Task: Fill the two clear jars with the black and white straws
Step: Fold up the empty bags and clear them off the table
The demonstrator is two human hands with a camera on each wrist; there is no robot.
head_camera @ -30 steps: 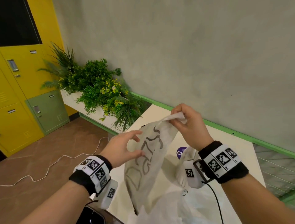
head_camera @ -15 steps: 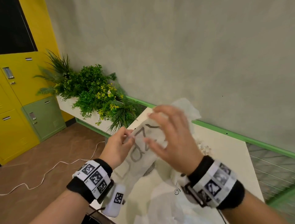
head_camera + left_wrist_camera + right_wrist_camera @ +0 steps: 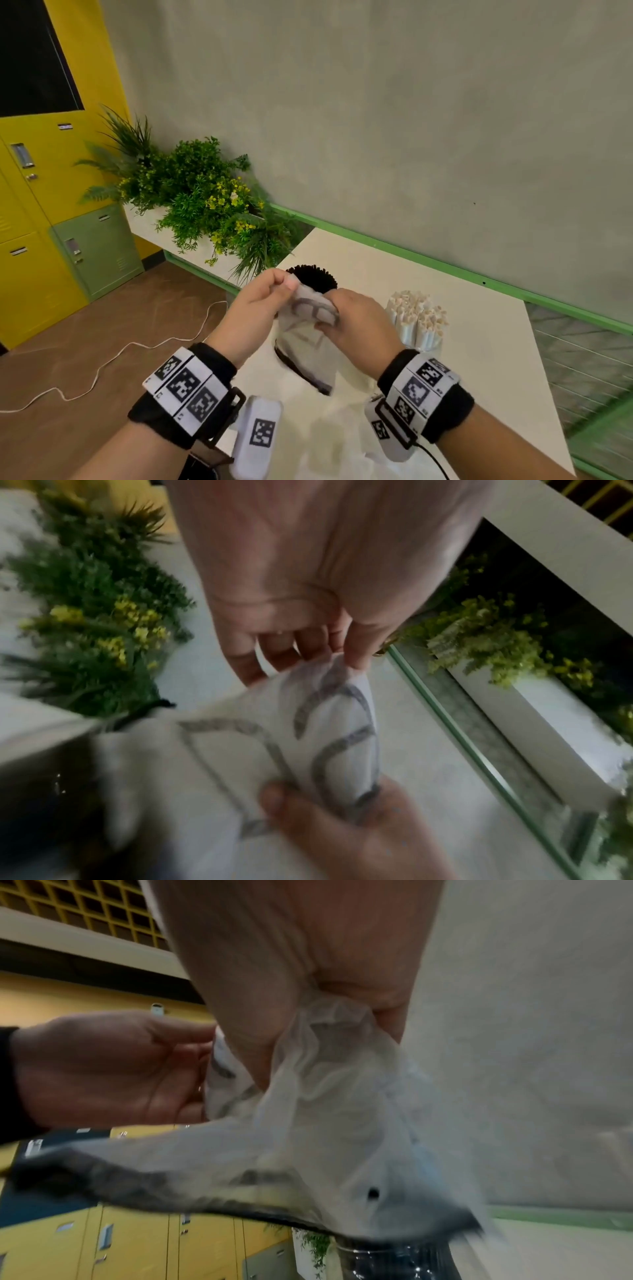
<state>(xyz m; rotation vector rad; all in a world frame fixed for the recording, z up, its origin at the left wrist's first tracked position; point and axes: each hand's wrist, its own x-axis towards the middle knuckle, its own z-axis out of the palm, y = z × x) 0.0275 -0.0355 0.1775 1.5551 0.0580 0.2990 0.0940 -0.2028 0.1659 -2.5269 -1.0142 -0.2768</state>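
A bundle of black straws (image 3: 312, 278) stands upright on the white table (image 3: 486, 346), just behind my hands; its clear jar (image 3: 387, 1259) shows at the bottom of the right wrist view. To the right, white straws (image 3: 418, 317) stand packed in the other clear jar (image 3: 426, 342). Above the table my left hand (image 3: 288, 291) and right hand (image 3: 327, 320) both pinch a thin translucent plastic bag (image 3: 308, 334) with grey lettering, bunched between them. My left hand (image 3: 342, 656) pinches the bag (image 3: 274, 750) at its top edge. My right hand (image 3: 342, 1010) grips the bag's (image 3: 325, 1110) crumpled end.
More crumpled clear plastic (image 3: 339, 438) lies on the table under my wrists. A planter of green plants (image 3: 202, 202) stands past the table's left corner. Yellow and green lockers (image 3: 41, 246) line the left. A white cable (image 3: 102, 366) runs across the brown floor.
My hands have come down and together, bunching the bag that the right hand earlier held up spread out. The view has dropped, and both straw bundles now show.
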